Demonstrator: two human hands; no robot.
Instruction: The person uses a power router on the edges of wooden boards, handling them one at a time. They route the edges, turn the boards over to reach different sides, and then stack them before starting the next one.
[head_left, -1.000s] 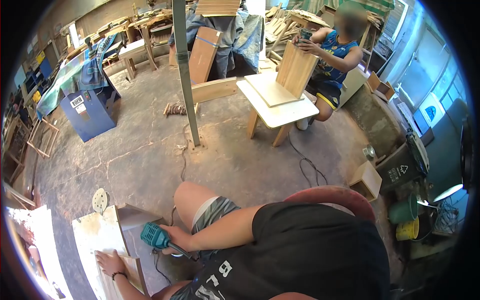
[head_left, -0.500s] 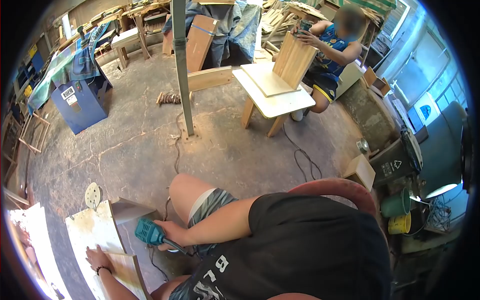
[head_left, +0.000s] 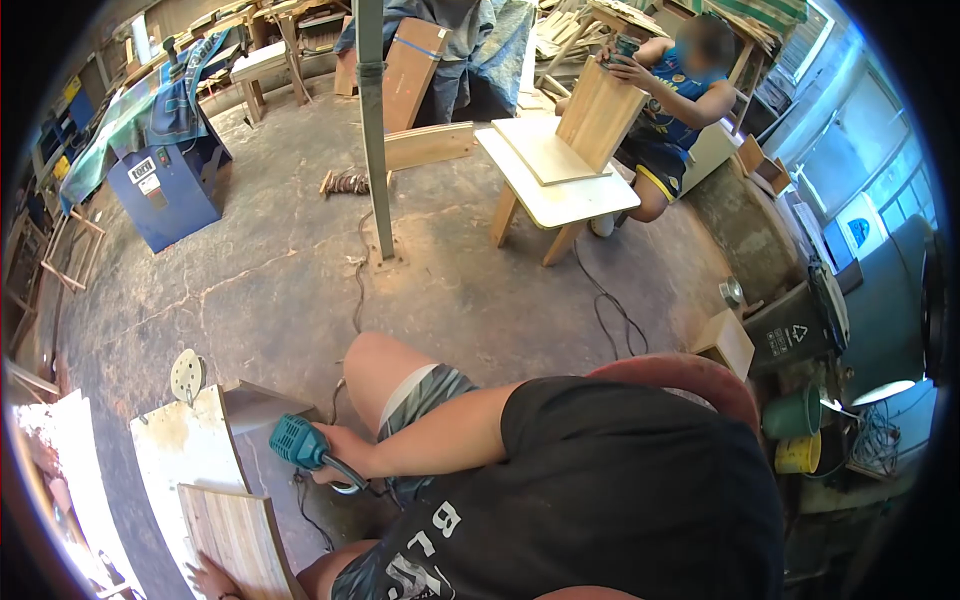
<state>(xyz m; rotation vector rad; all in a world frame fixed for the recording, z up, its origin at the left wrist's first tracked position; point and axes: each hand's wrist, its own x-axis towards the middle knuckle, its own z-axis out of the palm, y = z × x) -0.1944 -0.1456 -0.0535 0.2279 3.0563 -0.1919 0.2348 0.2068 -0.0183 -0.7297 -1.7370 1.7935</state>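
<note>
My right hand is wrapped around a teal power sander, held in the air to the right of the work table. A striped wooden board lies tilted over the near part of a pale, worn tabletop. At the board's lower left edge is my left hand, gripping that edge, partly cut off by the frame and partly hidden by the board. A round sanding disc with holes stands at the tabletop's far edge.
Across the floor, another person holds a tool on an upright wooden panel over a white-topped table. A metal post rises mid-room. Cords trail on the floor. A blue machine stands left, buckets right.
My left hand has moved from lying flat on the tabletop down to the board's edge. The board has shifted forward and left, showing more of its face. The sander stays in my right hand.
</note>
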